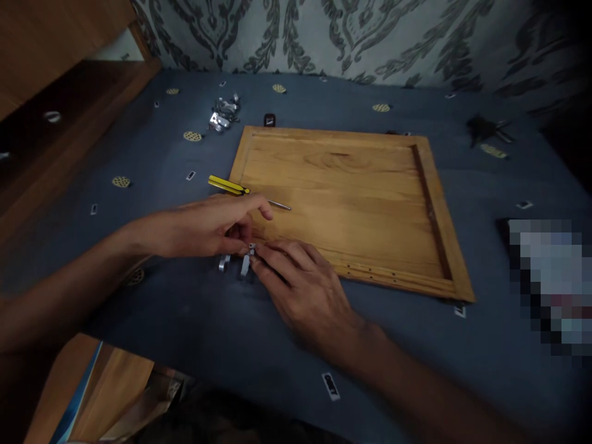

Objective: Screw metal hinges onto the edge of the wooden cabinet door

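Observation:
A wooden cabinet door panel (pixel 361 185) lies flat on a blue cloth. At its near left corner both hands meet over a small silver metal hinge (pixel 245 264). My left hand (pixel 208 227) pinches the hinge from the left with its fingers curled. My right hand (pixel 296 280) presses on it from the right with bent fingertips. A second silver piece (pixel 224 263) lies just left of the hinge. A yellow-handled screwdriver (pixel 231 186) rests across the panel's left edge, just beyond my left hand.
A pile of silver hinges (pixel 222 114) sits at the back left. Dark hardware (pixel 485 128) lies at the back right. A wooden shelf unit (pixel 55 123) stands on the left. Wooden boards (pixel 102 388) lie at the near left. A patterned wall runs along the back.

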{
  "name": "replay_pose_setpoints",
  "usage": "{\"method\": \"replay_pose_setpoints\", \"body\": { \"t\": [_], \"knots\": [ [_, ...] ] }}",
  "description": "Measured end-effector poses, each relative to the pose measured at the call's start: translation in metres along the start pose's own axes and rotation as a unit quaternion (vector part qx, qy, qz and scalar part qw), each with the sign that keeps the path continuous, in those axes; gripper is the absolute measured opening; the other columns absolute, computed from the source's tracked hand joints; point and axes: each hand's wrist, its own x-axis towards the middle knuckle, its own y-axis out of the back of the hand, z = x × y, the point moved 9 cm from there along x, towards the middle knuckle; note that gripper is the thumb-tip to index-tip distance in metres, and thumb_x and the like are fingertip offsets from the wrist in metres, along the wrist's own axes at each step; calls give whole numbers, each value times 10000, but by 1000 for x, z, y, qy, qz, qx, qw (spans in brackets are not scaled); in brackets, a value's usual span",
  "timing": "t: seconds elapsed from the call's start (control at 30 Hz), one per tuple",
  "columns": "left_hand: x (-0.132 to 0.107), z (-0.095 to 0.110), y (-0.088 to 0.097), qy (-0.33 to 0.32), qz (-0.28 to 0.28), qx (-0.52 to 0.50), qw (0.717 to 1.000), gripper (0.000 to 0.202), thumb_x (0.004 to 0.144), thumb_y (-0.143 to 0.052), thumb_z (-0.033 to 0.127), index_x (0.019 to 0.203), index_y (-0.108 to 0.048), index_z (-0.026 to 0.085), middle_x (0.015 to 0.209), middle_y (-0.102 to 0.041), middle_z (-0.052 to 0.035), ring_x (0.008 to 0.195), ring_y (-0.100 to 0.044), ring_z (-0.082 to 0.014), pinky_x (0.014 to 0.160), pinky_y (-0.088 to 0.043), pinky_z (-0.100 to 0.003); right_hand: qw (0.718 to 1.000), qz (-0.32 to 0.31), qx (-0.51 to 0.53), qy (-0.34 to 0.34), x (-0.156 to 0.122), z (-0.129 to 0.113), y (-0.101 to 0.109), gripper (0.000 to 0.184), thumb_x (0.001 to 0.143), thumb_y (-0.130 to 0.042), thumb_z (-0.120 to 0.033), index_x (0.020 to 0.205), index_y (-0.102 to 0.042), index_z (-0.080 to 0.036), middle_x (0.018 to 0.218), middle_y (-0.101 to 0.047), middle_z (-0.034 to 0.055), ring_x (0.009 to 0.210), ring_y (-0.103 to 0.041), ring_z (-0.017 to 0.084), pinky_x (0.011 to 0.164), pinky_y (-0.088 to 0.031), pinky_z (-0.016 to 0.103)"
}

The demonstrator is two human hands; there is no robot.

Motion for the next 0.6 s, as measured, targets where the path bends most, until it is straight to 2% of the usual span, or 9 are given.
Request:
{"method": "replay_pose_setpoints", "body": {
  "t": [0.17,0.4,0.6],
  "knots": [
    [2,-3,-1,-13,-1,-25,1000,435,878,-620,282,1278,-460,222,801,-643,11,700,-604,-136,623,-443,-234,1000,8,-11,3,0,0,1,242,1003,-515,-133,1107,-731,-103,1148,-739,117,1074,-605,253,910,-508,398],
    [6,-5,-1,-30,12,19,999,453,857,-683,291,1269,-513,208,804,-625,10,659,-567,-118,592,-418,-217,1000,7,-27,2,0,0,0,276,1018,-474,-129,1109,-734,-133,1157,-745,92,1072,-608,240,908,-512,386],
    [-2,2,8,-25,19,-1,1000,371,895,-610,308,1241,-539,195,818,-624,-7,705,-578,-135,604,-425,-231,1000,0,-13,4,-1,0,-2,250,1001,-513,-123,1134,-724,-112,1174,-739,111,1083,-603,251,919,-509,404]
  ]
}}
